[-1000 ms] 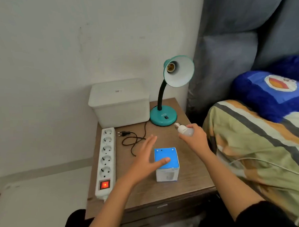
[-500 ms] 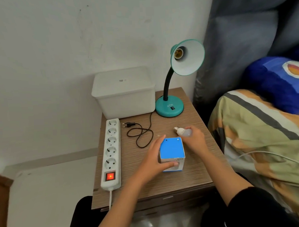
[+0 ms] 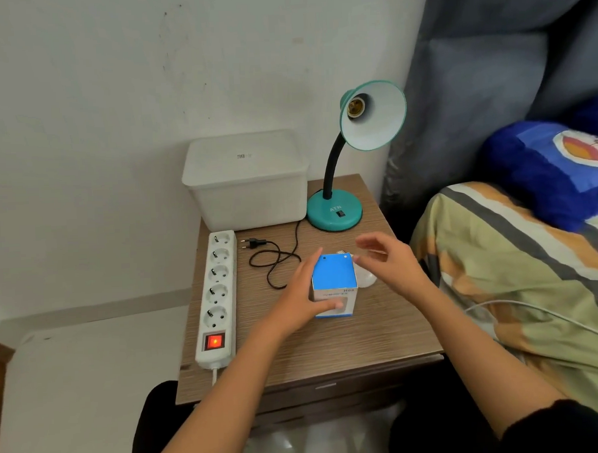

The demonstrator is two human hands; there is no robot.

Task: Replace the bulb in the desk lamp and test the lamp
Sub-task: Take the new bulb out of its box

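Observation:
A teal desk lamp stands at the back of the wooden nightstand, its shade tilted up and its socket bare. Its black cord and plug lie loose, unplugged. A small blue-topped white box stands mid-table, and my left hand grips its left and front sides. A white bulb lies on the table right behind the box. My right hand hovers just above the bulb with fingers spread, holding nothing.
A white power strip with its red switch lit lies along the table's left edge. A white lidded plastic tub sits at the back left. A bed with a striped blanket borders the right side.
My right hand has set the bulb down behind the box and let go, lifting with fingers spread. My left hand has closed onto the box.

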